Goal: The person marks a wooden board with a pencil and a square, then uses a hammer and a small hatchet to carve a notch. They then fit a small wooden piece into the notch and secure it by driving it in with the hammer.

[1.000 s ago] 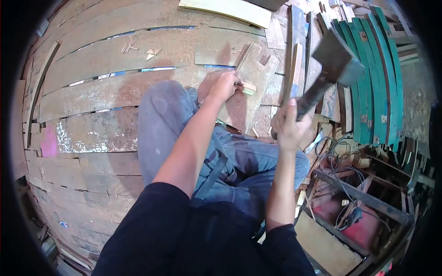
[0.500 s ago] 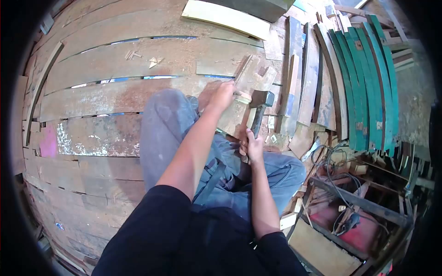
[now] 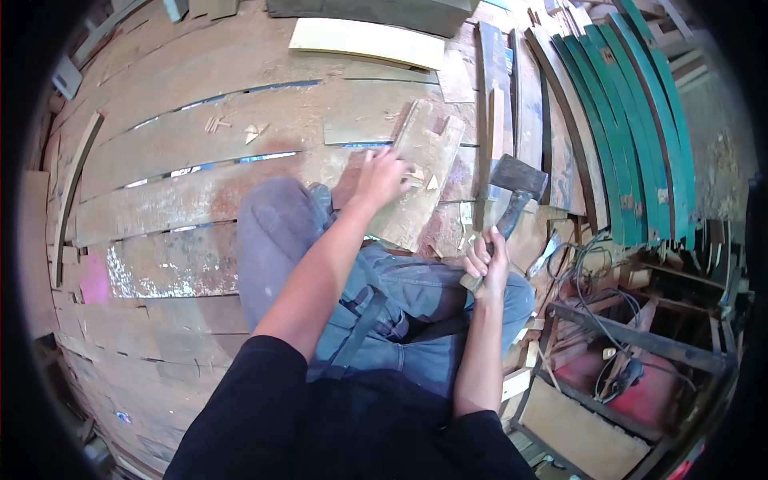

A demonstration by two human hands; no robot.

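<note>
My right hand (image 3: 490, 260) is wrapped round the handle of a hammer-like tool with a dark, blocky metal head (image 3: 520, 177), raised over the floor right of the notched board. My left hand (image 3: 384, 178) hovers at the left edge of that wooden board (image 3: 420, 210), its fingers apart and slightly blurred. Close to its fingertips, small pale wood pieces (image 3: 433, 182) lie on the board. The board rests in front of my crossed legs, with a notch at its far end.
Long green curved slats (image 3: 624, 136) stand in a row at the right, beside bare wooden strips (image 3: 533, 136). A pale plank (image 3: 368, 42) lies at the far side. Cables (image 3: 588, 268) and a metal frame (image 3: 640, 332) are at the lower right. Wood chips (image 3: 254, 133) lie on the floorboards.
My right hand and the tool have moved right, away from the board. My left hand has let go of a small wood piece and its fingers have spread. The view has shifted slightly.
</note>
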